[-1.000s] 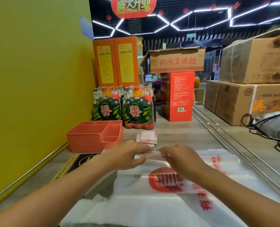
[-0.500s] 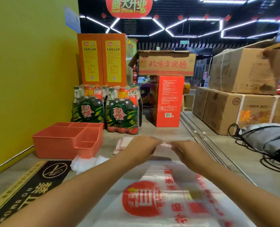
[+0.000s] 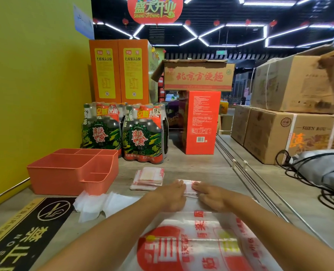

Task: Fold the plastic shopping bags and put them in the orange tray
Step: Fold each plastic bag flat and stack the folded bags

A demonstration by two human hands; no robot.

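The plastic shopping bag (image 3: 197,243), clear with red print, lies flat on the tabletop (image 3: 201,167) in front of the person, its far end folded into a narrow band; the left hand (image 3: 172,196) and right hand (image 3: 211,196) rest side by side on that band, fingers fairly straight and pressing it down, fingertips nearly meeting; just beyond them sits a small stack of folded bags (image 3: 148,178), on the tabletop and not in the orange tray (image 3: 72,173); the tray stands to the left against the yellow wall (image 3: 35,94), its compartments showing nothing inside; crumpled white plastic (image 3: 95,204) lies just before it, beside a no-smoking sign (image 3: 25,231); behind are two packs of green bottles (image 3: 123,133), orange cartons (image 3: 119,71), a red box (image 3: 199,122); cardboard boxes (image 3: 291,114) and black cables (image 3: 318,182) lie to the right.
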